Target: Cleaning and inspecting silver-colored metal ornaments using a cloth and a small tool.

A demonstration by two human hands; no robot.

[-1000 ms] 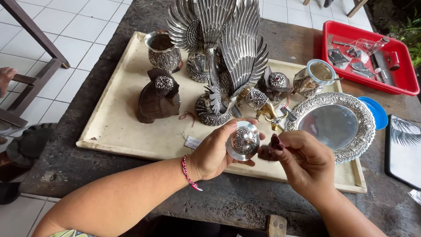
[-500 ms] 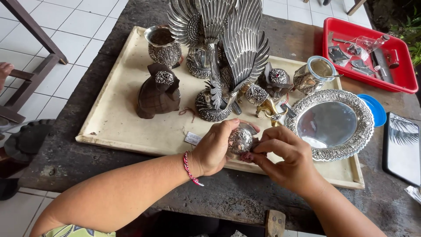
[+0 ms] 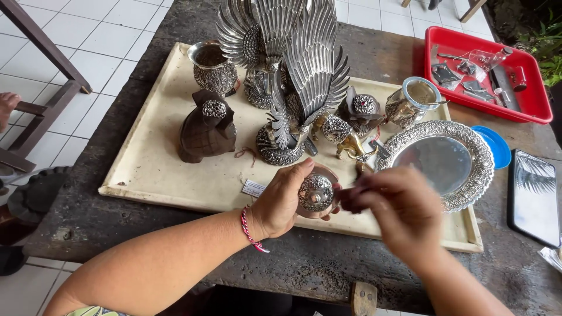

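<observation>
Since a moment ago, the right hand (image 3: 398,213) has slid right, blurred, its fingertips hard to make out, pinched beside the silver lid (image 3: 316,193). Her left hand (image 3: 284,199) cups that lid above the cream tray (image 3: 152,175), which holds silver ornaments.

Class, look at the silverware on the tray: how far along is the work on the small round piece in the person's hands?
Done: nothing shows finished.

In hand: the left hand cups the ornate silver lid while the right hand, blurred, meets its edge.

Left: the winged silver statue, embossed silver cup and round silver plate stand untouched on the cream tray.
</observation>
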